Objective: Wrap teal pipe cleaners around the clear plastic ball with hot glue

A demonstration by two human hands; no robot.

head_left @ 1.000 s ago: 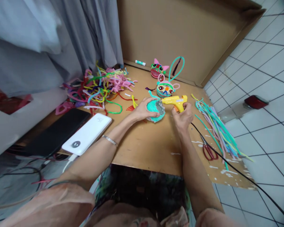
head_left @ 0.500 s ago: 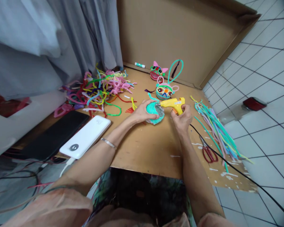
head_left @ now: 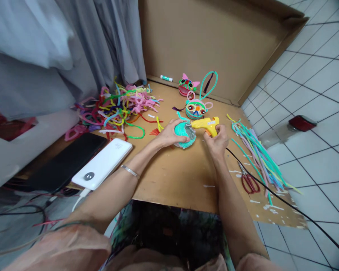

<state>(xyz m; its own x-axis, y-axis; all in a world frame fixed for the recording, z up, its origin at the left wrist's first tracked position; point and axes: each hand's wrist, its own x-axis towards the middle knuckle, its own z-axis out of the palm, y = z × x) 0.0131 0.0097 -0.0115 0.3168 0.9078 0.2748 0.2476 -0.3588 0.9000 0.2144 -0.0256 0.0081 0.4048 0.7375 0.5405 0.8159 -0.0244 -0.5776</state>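
Observation:
My left hand (head_left: pixel 171 134) is closed round a small round piece wrapped in turquoise pipe cleaner (head_left: pixel 182 130), with a clear, shiny part on its right side. A loose turquoise end sticks up from its top. In my right hand (head_left: pixel 218 138) is a yellow hot glue gun (head_left: pixel 206 123), its nozzle pointing left at the round piece. The tip is at the edge of the clear part; whether it touches cannot be made out. Just behind stands a finished-looking animal head (head_left: pixel 196 109) with pink ears and a turquoise loop. Another head (head_left: pixel 187 86) with pink pointed ears sits farther back.
Tangled pipe cleaners (head_left: pixel 124 103) are heaped at the left, straight ones (head_left: pixel 257 154) lie at the right. Red-handled scissors (head_left: pixel 249 182) rest near the black cord (head_left: pixel 282 201). A white power bank (head_left: pixel 104 162), a black slab (head_left: pixel 67 162) and a glue stick (head_left: pixel 166 78) are also there.
Almost nothing differs. Both hands keep their hold, and the glue gun stays against or close to the round piece; the whole view has shifted very slightly.

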